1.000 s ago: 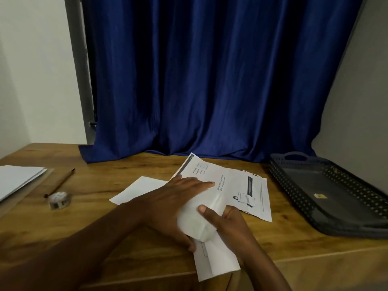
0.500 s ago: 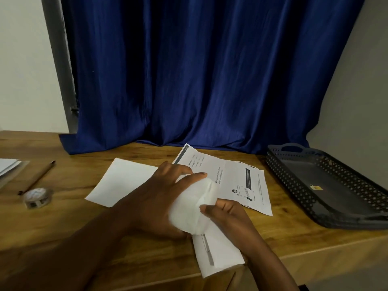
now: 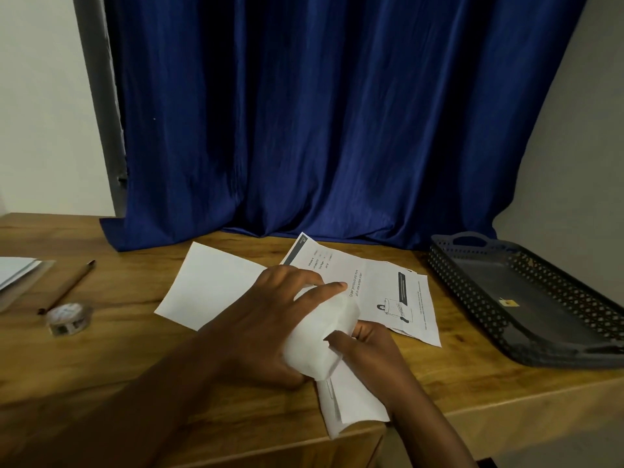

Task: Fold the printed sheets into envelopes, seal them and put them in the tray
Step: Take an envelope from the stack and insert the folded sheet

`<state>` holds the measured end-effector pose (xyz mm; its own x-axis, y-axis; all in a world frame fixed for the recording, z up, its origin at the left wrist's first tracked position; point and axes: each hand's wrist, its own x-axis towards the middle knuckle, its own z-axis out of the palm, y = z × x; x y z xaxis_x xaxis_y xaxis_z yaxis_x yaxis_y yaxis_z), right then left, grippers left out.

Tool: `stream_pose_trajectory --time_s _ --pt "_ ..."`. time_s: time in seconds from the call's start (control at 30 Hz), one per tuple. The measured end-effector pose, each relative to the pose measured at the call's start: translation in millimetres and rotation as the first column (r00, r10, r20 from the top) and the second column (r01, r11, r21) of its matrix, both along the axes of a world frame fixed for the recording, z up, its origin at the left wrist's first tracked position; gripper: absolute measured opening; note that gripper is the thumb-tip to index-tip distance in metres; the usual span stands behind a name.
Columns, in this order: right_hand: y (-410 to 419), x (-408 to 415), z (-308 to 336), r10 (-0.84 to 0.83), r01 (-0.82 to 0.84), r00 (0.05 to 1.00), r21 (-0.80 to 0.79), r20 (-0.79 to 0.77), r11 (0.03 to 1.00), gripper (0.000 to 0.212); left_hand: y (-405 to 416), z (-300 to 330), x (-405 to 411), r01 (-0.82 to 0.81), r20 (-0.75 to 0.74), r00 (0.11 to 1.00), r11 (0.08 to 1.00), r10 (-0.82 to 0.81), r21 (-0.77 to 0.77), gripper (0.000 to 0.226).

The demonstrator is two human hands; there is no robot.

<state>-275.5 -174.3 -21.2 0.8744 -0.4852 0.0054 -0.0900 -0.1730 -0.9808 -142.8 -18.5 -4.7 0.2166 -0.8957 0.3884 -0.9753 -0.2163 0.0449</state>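
Matt white paper sheet (image 3: pixel 320 336), grained wooden table (image 3: pixel 135 349), perforated plastic tray (image 3: pixel 472 285), satiny curtain (image 3: pixel 337 130)

Blue curtain (image 3: pixel 337 123) behind wooden table (image 3: pixel 135 332)

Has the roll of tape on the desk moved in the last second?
No. The tape roll keeps its place beside the pencil tip; only the head camera swung.

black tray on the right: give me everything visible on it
The black tray looks like dark plastic: a shallow rectangular basket with perforated lattice walls, a solid flat floor and an arched carry handle at its far end. A small yellow sticker sits on the floor; otherwise nothing shows inside it, no envelopes yet. It rests flat on the wooden table at the right, angled, its far end near the blue curtain. Neither hand touches it. Its near right corner runs out of frame.
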Motion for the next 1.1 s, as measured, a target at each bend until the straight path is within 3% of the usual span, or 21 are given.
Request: stream_pose_trajectory --time_s 0.2,0.3,0.43,0.53,0.67,0.8,0.87,0.93,1.0,1.03,1.1 --pt "2.0 -0.4 1.3 -0.016 0.017 1.0 0.022 -0.018 1.0 0.031 -0.5 0.1 1.2 0.009 -0.021 1.0 1.0 -0.009 0.004 0.116" --pt "7.4 -0.8 5.6 -0.037 0.037 0.999 0.025 -0.001 0.999 0.013 -1.2 -0.9 1.2 0.012 -0.03 0.999 1.0 -0.012 0.005 0.116" --pt "10.5 -1.8 8.1 -0.027 0.024 0.999 0.06 0.044 0.998 0.031 -2.2 -2.8 3.2 0.012 -0.077 0.997 1.0 -0.014 -0.027 0.117" --pt "13.7 -4.8 8.8 -0.009 0.004 0.994 0.055 0.106 0.999 0.012 -2.7 -4.9 5.8 0.012 -0.1 0.995 0.999 -0.017 -0.042 0.116" --pt "10.4 -5.8 6.2 -0.022 0.008 0.988 0.092 0.156 0.996 0.024 0.0 -6.0 11.9 -0.008 -0.126 0.992 0.997 -0.002 -0.077 0.115" --pt "-1.2 -14.9 1.0 -0.088 0.059 0.985 0.19 0.145 0.98 0.018 6.0 -6.3 20.2 -0.07 -0.127 0.99 0.99 0.054 -0.125 0.116" --pt "-11.4 -22.8 3.8 -0.136 0.132 0.976 0.036 0.17 0.991 0.03 7.6 -6.0 23.9 -0.088 -0.117 0.991 0.986 0.071 -0.142 0.115" --pt "-21.3 -34.5 12.9 -0.139 0.161 0.972 -0.108 0.191 0.981 0.058 7.4 -6.2 25.7 -0.096 -0.11 0.991 0.983 0.08 -0.155 0.115" --pt "-33.0 -46.1 22.0 -0.109 0.133 0.978 -0.129 0.177 0.983 0.08 6.0 -6.6 26.6 -0.106 -0.09 0.992 0.981 0.092 -0.16 0.115" --pt "-38.3 -52.3 26.8 -0.092 0.115 0.981 -0.126 0.17 0.985 0.084 5.3 -6.4 26.6 -0.111 -0.078 0.992 0.98 0.099 -0.163 0.116" --pt "-44.6 -63.8 38.1 -0.046 0.07 0.987 -0.154 0.152 0.986 0.069 4.4 -5.3 26.1 -0.112 -0.066 0.993 0.975 0.101 -0.19 0.115"
